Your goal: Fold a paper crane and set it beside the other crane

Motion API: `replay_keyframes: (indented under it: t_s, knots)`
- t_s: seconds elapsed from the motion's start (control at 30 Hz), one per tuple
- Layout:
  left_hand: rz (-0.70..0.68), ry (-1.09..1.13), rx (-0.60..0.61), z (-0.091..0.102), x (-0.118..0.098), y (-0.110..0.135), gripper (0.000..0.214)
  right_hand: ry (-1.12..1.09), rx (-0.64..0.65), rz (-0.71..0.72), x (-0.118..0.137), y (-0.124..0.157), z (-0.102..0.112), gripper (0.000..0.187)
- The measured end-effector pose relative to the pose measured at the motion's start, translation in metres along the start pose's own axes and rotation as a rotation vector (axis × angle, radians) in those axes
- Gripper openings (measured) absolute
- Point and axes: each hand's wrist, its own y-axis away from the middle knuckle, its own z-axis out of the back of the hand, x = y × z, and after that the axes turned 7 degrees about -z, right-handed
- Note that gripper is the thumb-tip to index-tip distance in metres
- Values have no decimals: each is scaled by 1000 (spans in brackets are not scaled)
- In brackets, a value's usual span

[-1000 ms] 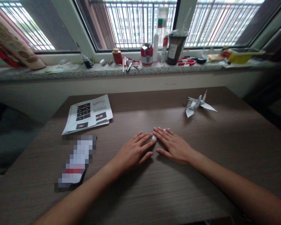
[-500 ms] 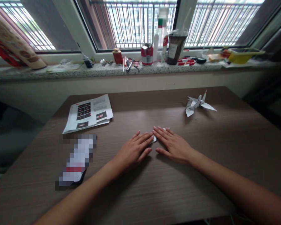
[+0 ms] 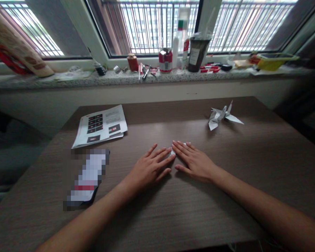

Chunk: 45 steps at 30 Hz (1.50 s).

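Observation:
A small piece of white paper (image 3: 172, 153) lies on the brown table (image 3: 157, 217), mostly hidden under my fingers. My left hand (image 3: 152, 165) rests palm down with its fingers apart, its fingertips at the paper's left part. From the other side my right hand (image 3: 193, 161) lies flat over the paper, thumb held out from the fingers. How the paper is folded cannot be made out. Farther back on the right stands a folded paper crane (image 3: 222, 116), apart from both hands.
Printed sheets (image 3: 101, 126) lie at the back left, with a phone (image 3: 89, 178), its screen blurred, in front of them. On the window sill (image 3: 76, 82) stand a red can (image 3: 165, 60), a dark lidded cup (image 3: 198, 52), bottles and a yellow basket (image 3: 273, 62).
My left hand's fingers have spread wider, and the fingertips have shifted slightly to the right. My right hand stays almost in place. The whole view has shifted a little.

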Motion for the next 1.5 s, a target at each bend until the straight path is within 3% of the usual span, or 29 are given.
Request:
replay_keyframes:
  t_s: [0.4,0.6,1.17,1.5]
  knots:
    - [26,-11,-7,-1,-5,-1,50,-20,19,1,-1,-1,-1,82]
    - [32,15,-13,0,-5,-1,51,-33,-32,1,-2,0,-3,83]
    - [35,19,2,-6,-2,1,51,52,-83,-168,-22,9,-5,82]
    - [46,13,9,-4,-3,1,51,56,-73,-185,-21,10,-6,80]
